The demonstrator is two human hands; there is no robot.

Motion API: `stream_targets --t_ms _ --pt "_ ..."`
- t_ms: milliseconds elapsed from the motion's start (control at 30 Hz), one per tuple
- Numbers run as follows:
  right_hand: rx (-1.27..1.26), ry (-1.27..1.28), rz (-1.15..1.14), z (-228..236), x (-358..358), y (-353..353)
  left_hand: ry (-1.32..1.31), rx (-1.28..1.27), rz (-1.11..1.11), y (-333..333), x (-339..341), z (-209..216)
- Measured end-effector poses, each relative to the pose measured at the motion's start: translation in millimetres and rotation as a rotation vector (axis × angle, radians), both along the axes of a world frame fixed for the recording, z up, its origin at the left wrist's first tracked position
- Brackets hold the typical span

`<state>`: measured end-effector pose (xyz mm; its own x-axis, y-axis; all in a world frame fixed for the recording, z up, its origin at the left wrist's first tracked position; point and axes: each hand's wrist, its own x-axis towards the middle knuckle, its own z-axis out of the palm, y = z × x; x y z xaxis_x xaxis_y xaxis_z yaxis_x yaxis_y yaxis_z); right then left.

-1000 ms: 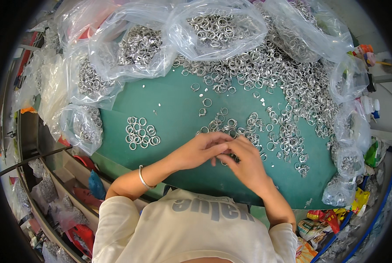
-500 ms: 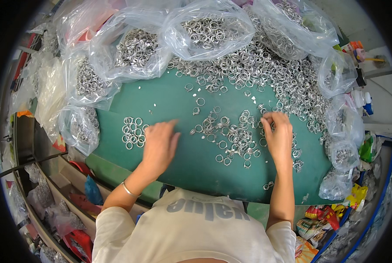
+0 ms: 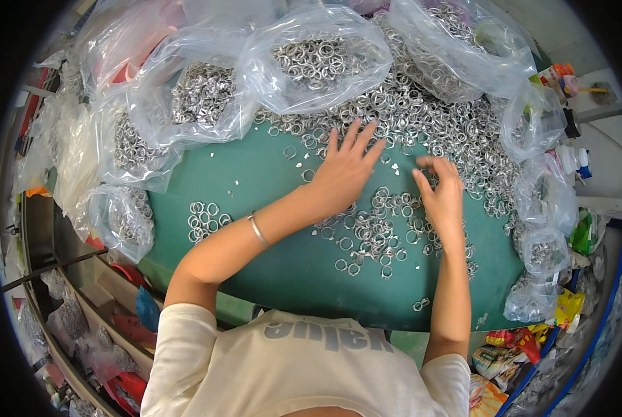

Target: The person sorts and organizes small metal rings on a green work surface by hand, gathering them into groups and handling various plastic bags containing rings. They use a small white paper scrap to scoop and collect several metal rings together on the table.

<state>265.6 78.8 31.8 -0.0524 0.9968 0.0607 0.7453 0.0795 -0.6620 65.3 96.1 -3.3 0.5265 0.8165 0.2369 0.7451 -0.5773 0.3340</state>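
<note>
My left hand (image 3: 346, 170) is open, fingers spread, at the near edge of a big pile of silver-coloured metal rings (image 3: 464, 135). Its fingertips reach the pile's loose rings, and I see nothing held in it. To its right, my right hand (image 3: 443, 196) is half curled, with a gap between thumb and forefinger and no ring visible there. A smaller scattered heap of rings (image 3: 377, 236) lies between and below the two hands. Off to the left sits a small separate group of rings (image 3: 205, 221), partly beside my left forearm.
Clear plastic bags of rings (image 3: 314, 62) line the far side of the green tabletop (image 3: 269, 156). More bags (image 3: 130, 215) stand along the left edge, others (image 3: 533, 295) along the right. Small white bits (image 3: 394, 167) dot the surface. A compartmented drawer (image 3: 109, 278) is at the lower left.
My left hand has swung from beside the small left group up and right to the big pile, its fingers spreading. My right hand has stayed nearly in place, its thumb and forefinger farther apart.
</note>
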Motion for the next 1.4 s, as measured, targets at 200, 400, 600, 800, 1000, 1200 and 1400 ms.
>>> stream_targets --t_ms 200,400,600,800,1000,1200,1400 --pt "0.099 -0.246 0.197 -18.5 -26.7 -1.5 -0.011 -0.185 -0.124 -7.5 12.0 4.6" --pt "-0.123 0.059 0.315 8.4 -15.6 -18.5 -0.428 -0.383 -0.147 -12.7 -17.0 6.5" --pt "0.064 -0.162 0.303 -17.5 -25.1 -0.3 -0.072 -0.078 -0.108 -15.0 0.0 -1.9" --pt "-0.043 -0.154 0.402 12.2 -17.4 -51.6 -0.357 -0.525 -0.325 -40.9 -38.1 22.4" --pt "0.122 -0.056 0.096 1.4 1.2 -48.0 -0.343 -0.266 -0.034 -27.9 -37.0 29.1" --pt "0.218 -0.148 0.107 -4.8 -15.3 -4.5 -0.234 0.06 -0.044 15.3 8.7 7.5" --pt "0.131 -0.128 0.182 0.2 -16.8 -28.1 -0.117 0.007 -0.002 25.0 3.7 -7.5"
